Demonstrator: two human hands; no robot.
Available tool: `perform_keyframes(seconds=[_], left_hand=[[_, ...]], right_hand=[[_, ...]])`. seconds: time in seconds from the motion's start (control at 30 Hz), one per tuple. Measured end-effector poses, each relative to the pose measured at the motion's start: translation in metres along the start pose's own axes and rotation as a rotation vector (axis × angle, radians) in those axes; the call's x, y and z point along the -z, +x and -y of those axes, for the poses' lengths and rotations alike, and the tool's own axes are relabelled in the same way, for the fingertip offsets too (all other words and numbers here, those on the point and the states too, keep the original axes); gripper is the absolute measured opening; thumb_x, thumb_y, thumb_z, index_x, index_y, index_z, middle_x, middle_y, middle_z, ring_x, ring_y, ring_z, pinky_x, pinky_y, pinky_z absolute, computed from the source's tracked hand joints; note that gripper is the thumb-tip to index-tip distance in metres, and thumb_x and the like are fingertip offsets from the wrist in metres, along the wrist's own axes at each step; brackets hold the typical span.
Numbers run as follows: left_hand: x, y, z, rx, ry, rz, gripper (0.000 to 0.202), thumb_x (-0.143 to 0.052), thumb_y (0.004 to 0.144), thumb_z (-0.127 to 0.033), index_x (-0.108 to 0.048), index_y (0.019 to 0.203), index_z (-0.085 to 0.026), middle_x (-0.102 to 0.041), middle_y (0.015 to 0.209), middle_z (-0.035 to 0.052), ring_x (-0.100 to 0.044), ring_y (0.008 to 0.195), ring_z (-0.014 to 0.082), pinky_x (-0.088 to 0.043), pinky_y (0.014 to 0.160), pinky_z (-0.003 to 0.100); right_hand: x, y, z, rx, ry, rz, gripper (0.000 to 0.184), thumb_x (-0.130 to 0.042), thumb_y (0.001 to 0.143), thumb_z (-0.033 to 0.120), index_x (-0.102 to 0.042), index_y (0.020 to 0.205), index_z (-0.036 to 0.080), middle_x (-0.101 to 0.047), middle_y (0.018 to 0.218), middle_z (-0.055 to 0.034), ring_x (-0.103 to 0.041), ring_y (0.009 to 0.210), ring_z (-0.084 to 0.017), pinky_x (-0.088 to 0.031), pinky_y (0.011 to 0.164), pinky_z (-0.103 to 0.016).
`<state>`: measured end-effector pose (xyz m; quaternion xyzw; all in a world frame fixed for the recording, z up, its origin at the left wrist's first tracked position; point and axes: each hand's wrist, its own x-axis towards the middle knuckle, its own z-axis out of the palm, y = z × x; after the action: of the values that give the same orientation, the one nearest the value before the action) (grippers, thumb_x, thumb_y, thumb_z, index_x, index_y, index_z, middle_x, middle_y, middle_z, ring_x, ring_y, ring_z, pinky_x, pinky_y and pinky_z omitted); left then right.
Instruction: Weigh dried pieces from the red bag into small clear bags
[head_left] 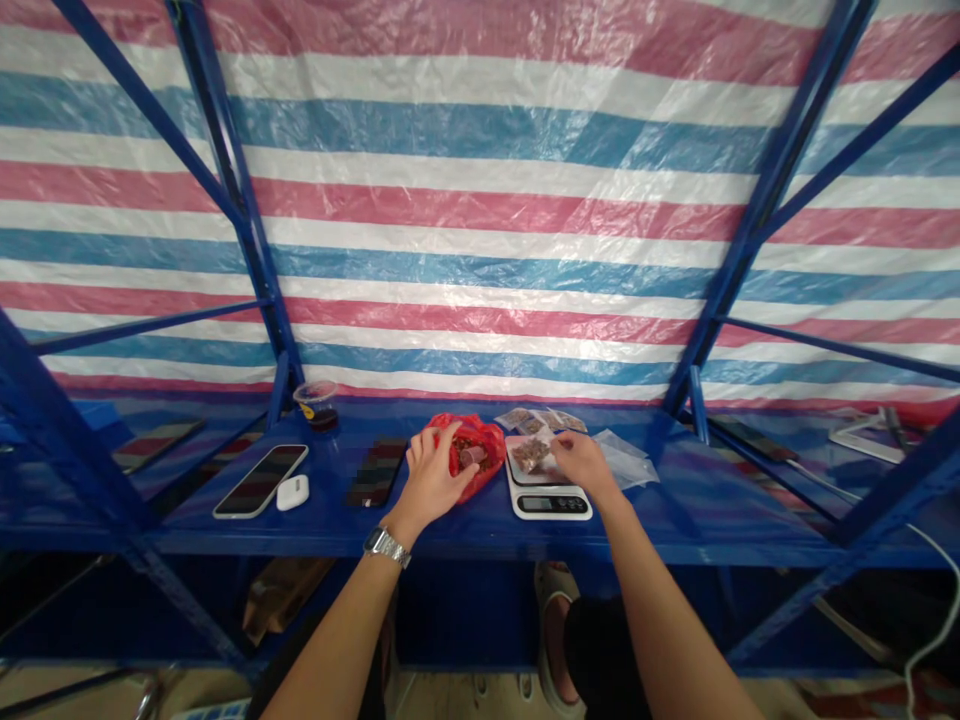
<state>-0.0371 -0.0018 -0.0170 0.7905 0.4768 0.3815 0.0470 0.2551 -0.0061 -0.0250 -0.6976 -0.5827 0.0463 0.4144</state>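
Viewed from above, with fingers (pixel 448 437) of the left hand (pixel 433 478) parted over the red bag (pixel 487 437) on the worktop (pixel 690 515), those of the right hand (pixel 583 462) pinched on a clear packet (pixel 531 455) atop the scale (pixel 553 504).

The left forearm (pixel 337 620) angles inward, left hand (pixel 436 468) arched, thumb apart from fingers; opposite, the right forearm (pixel 658 590) extends, right hand (pixel 581 462) pinching.

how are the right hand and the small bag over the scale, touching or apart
Touching: the head view shows the right hand pinching the right side of the small bag.
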Motion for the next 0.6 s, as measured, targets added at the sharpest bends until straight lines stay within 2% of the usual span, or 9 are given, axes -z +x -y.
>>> perform_keyframes(seconds=[0.07, 0.17, 0.3, 0.6], left_hand=[[0.000, -0.001, 0.005, 0.013, 0.042, 0.013, 0.058, -0.067, 0.088, -0.042, -0.050, 0.143, -0.034, -0.050, 0.131, 0.0099, -0.045, 0.120, 0.0321, -0.040, 0.102, 0.049], [0.000, -0.002, 0.009, 0.009, 0.073, 0.057, 0.046, -0.067, 0.087, -0.040, -0.060, 0.133, -0.033, -0.053, 0.127, 0.0099, -0.045, 0.118, 0.0325, -0.040, 0.099, 0.048], [0.002, 0.001, 0.005, -0.043, 0.020, 0.113, 0.022, -0.060, 0.092, -0.033, -0.071, 0.111, -0.034, -0.064, 0.113, 0.0067, -0.046, 0.115, 0.0309, -0.038, 0.098, 0.047], [0.005, 0.005, -0.004, -0.183, -0.094, 0.054, 0.022, -0.054, 0.095, -0.021, -0.074, 0.098, -0.029, -0.072, 0.098, 0.0039, -0.051, 0.105, 0.0255, -0.040, 0.101, 0.043]], right_hand=[[0.005, -0.002, -0.014, -0.009, -0.031, -0.002, 0.023, -0.060, 0.084, 0.032, -0.078, 0.091, 0.019, -0.077, 0.085, -0.0080, -0.072, 0.084, -0.025, -0.053, 0.081, -0.033], [0.015, -0.003, -0.030, -0.042, -0.078, -0.069, 0.034, -0.057, 0.088, 0.038, -0.077, 0.107, 0.017, -0.077, 0.093, -0.0119, -0.072, 0.090, -0.027, -0.053, 0.086, -0.036], [0.029, -0.004, -0.047, -0.058, -0.106, -0.119, 0.036, -0.049, 0.093, 0.037, -0.076, 0.104, 0.017, -0.077, 0.097, -0.0132, -0.072, 0.093, -0.027, -0.052, 0.088, -0.036], [0.036, -0.012, -0.080, -0.064, -0.107, -0.101, 0.034, -0.050, 0.091, 0.040, -0.076, 0.098, 0.019, -0.078, 0.095, -0.0095, -0.071, 0.093, -0.025, -0.051, 0.087, -0.034]])
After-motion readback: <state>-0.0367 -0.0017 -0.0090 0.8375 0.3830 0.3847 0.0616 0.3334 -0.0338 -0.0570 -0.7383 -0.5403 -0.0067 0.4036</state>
